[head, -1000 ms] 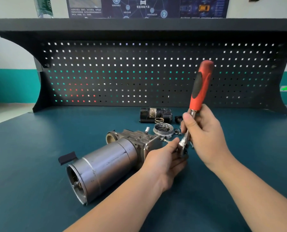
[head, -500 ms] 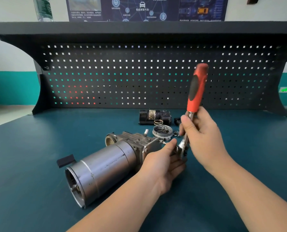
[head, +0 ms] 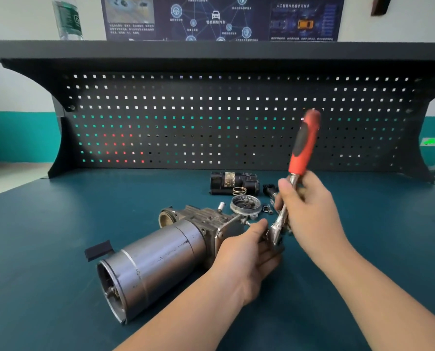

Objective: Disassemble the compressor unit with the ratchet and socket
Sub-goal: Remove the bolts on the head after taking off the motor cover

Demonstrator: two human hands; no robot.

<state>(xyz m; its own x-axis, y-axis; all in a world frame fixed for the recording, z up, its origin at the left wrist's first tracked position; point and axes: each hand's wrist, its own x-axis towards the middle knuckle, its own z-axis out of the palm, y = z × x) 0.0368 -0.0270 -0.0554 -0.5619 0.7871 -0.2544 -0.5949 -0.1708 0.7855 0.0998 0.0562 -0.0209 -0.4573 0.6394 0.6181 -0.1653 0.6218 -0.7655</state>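
The compressor unit (head: 158,257), a silver cylinder with a finned grey housing, lies on its side on the teal bench. My left hand (head: 244,257) grips the housing's right end, its thumb against the ratchet head. My right hand (head: 310,211) holds the steel shank of the ratchet (head: 304,145), whose red and black handle points up and slightly right. The ratchet head (head: 276,231) sits at the unit's right end, between both hands. The socket is hidden there.
Behind the unit lie a round metal cover (head: 245,205), a spring (head: 239,190), a black part (head: 233,183) and small loose bolts (head: 267,209). A black pad (head: 98,249) lies to the left. The pegboard (head: 211,122) closes the back of the bench.
The ratchet handle has swung a little left and then back right while its head stayed at the unit's end. My left hand has kept its hold on the housing.
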